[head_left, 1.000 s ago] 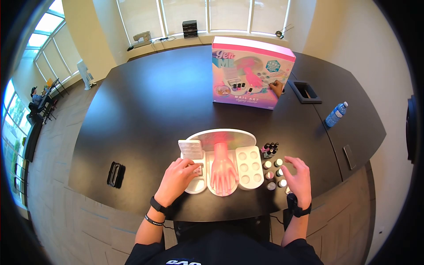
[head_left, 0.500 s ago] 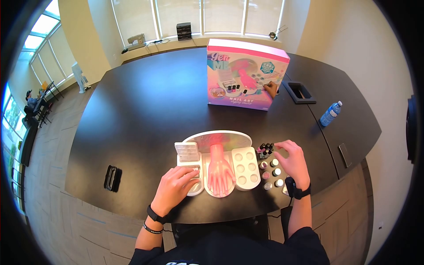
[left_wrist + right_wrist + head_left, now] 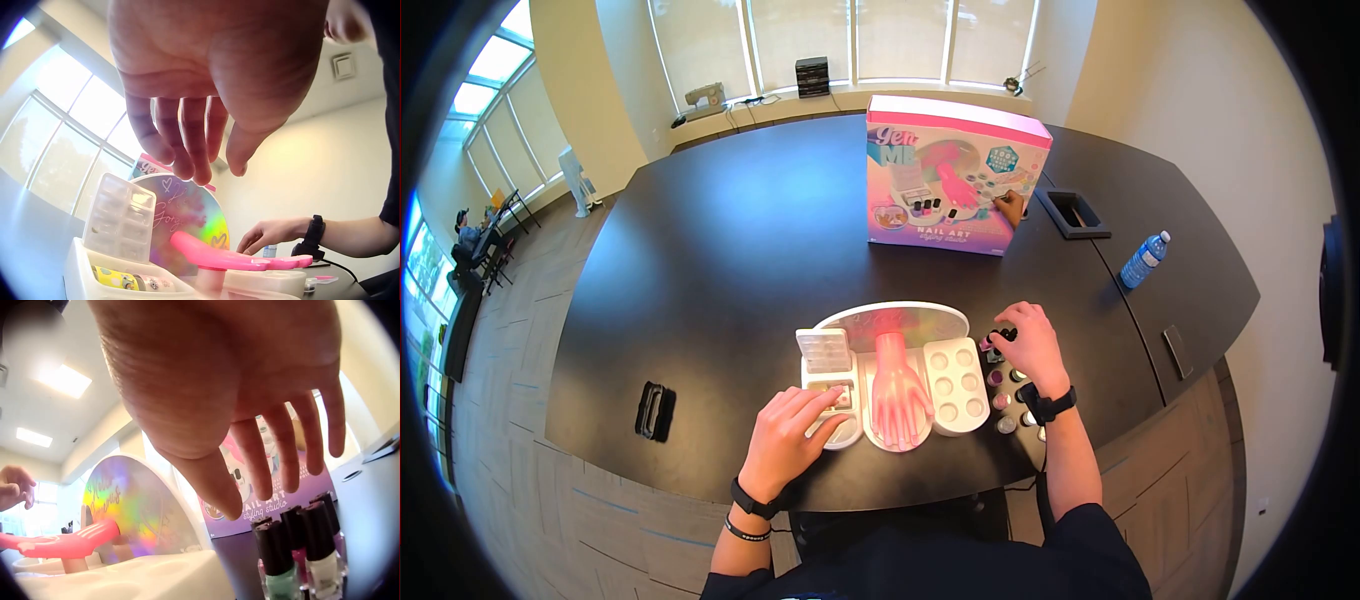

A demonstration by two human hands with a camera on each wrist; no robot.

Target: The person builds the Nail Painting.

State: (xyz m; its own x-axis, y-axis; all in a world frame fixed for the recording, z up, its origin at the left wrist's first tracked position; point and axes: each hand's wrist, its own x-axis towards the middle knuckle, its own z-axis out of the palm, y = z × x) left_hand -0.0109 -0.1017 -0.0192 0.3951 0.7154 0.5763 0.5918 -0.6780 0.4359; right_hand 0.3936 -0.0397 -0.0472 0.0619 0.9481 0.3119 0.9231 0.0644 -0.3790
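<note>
Dark-capped polish bottles (image 3: 317, 540) stand upright in a tight cluster on the table (image 3: 700, 300), right of center and set in from the near edge; long axes vertical, caps up. Right hand (image 3: 1036, 345) is the nearer one: right above them, fingers and thumb spread, pointing down, no grip visible; can't confirm cap contact. Left hand (image 3: 785, 430) is well apart, over the stand's left compartment, fingers loosely extended above patterned rolls (image 3: 115, 279), nothing visibly pinched; can't tell touch. Between the hands: pink model hand (image 3: 897, 385), fingers toward the near edge, then six-well tray (image 3: 955, 372), its right edge just beside the bottles, so I'd call that side tight. Small pots (image 3: 1001, 401) sit between bottles and near edge, partly hidden by the right wrist. More room rightward: water bottle (image 3: 1145, 260) well apart, dark slab (image 3: 1177, 352) near the right edge. Box (image 3: 950, 190) stands well beyond, toward the far edge.
</note>
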